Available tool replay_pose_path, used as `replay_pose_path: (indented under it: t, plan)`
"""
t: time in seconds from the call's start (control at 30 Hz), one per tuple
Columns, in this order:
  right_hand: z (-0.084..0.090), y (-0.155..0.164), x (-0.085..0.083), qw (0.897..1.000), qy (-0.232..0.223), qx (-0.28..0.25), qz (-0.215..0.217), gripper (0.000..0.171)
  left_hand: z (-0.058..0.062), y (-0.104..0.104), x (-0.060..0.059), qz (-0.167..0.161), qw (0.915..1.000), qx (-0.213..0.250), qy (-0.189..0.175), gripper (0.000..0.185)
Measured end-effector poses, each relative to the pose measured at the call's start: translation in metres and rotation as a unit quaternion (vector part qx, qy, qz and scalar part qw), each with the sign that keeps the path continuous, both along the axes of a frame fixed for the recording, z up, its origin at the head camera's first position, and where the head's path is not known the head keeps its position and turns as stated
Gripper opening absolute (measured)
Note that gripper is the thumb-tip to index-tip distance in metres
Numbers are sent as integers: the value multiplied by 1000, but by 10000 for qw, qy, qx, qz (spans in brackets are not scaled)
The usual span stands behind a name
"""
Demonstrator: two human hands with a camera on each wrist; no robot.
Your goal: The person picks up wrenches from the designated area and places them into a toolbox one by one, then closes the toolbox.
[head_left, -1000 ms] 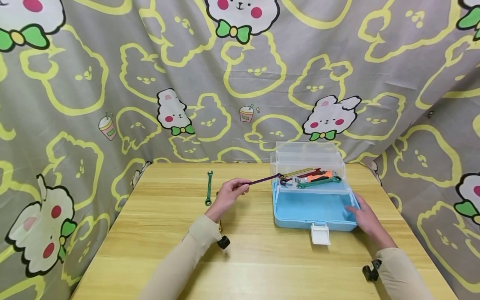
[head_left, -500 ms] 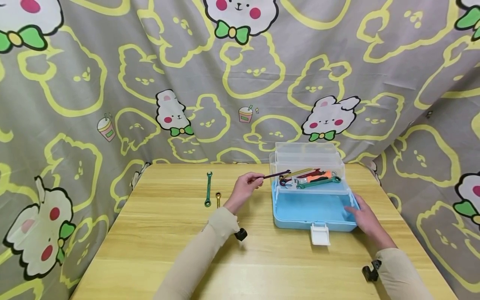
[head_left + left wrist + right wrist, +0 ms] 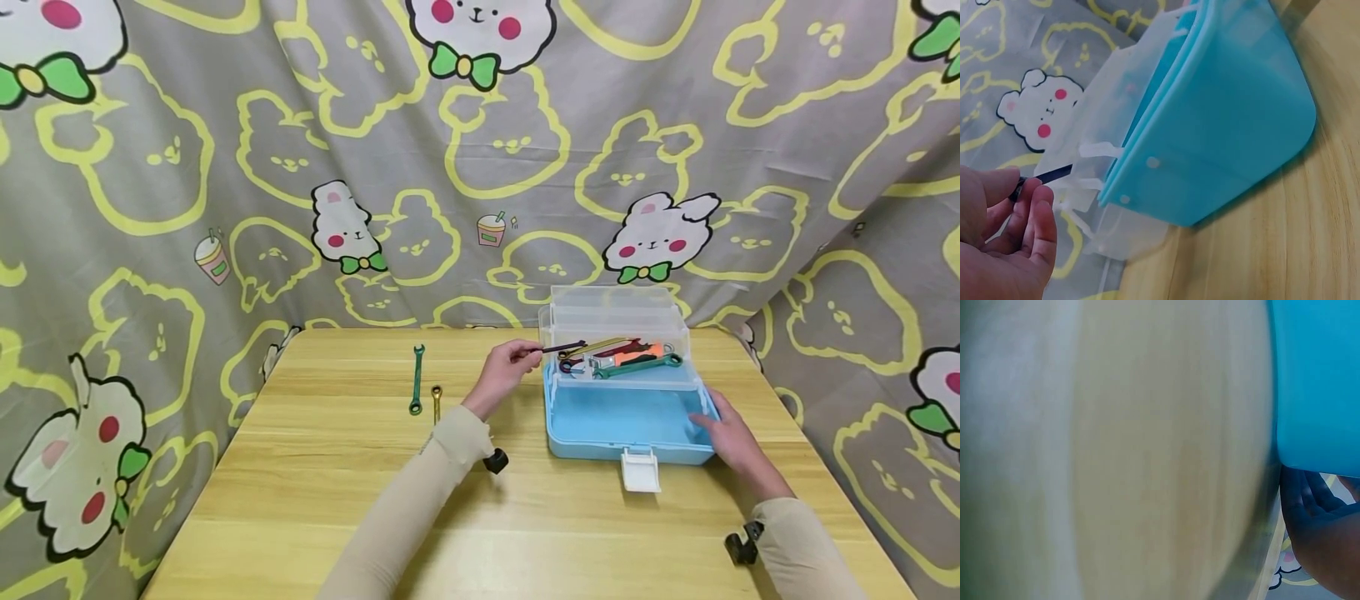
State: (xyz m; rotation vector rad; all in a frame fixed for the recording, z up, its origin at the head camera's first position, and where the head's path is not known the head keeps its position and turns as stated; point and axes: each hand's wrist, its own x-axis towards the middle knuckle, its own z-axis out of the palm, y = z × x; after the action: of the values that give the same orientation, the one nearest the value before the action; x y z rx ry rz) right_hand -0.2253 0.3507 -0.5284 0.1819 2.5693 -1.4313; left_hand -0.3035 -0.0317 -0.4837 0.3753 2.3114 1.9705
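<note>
Between thumb and fingers my left hand [image 3: 506, 375] pinches a dark purple wrench [image 3: 564, 347] by its near end. The wrench's far end points right, over the raised clear tray [image 3: 637, 381] of a blue toolbox [image 3: 600, 450]. In the left wrist view, the dark shank [image 3: 1057, 174] sticks out beyond the fingers, beside the box's side wall. My right hand [image 3: 731, 437] grips the toolbox's right side, thumb over the rim. Inside the tray lie a green wrench [image 3: 645, 365], an orange-handled tool [image 3: 633, 353], and gold and red tools, partly overlapping.
A green wrench [image 3: 417, 379] and a gold wrench [image 3: 437, 402] lie on the wooden table [image 3: 315, 467] left of my left hand; my sleeve covers part of the gold one. The toolbox's white latch [image 3: 641, 471] hangs at its front. A patterned curtain [image 3: 420, 167] stands behind.
My left hand has moved right with the purple wrench, bringing its far end over the tray. The gold wrench on the table has come into view. My right hand stays on the toolbox.
</note>
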Motion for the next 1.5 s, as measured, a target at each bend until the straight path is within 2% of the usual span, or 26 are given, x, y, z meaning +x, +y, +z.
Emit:
replay_pose_path:
  t: [0.17, 0.43, 0.63, 1.17, 1.27, 1.37, 1.5]
  plan:
    - [1, 1, 0, 10000, 20, 36, 10, 73, 2, 5, -1, -11, 9998, -206, -35, 28]
    - [-1, 2, -1, 10000, 13, -16, 17, 73, 3, 13, -3, 117, 9999, -80, -74, 23]
    - [-3, 3, 0, 10000, 14, 29, 23, 73, 0, 19, -9, 234, 9995, -197, -20, 20]
    - [-2, 1, 0, 9999, 3, 109, -13, 73, -6, 32, -21, 591, 9931, -855, 551, 17]
    - [-3, 2, -1, 9999, 25, 151, -28, 73, -6, 35, -23, 627, 9896, -1063, 737, 16]
    - [-3, 2, -1, 9998, 72, 166, -32, 73, -5, 39, -24, 657, 9826, -1410, 1012, 16]
    - [-4, 1, 0, 9999, 82, 130, -38, 72, -5, 42, -24, 697, 9618, -2147, 1547, 16]
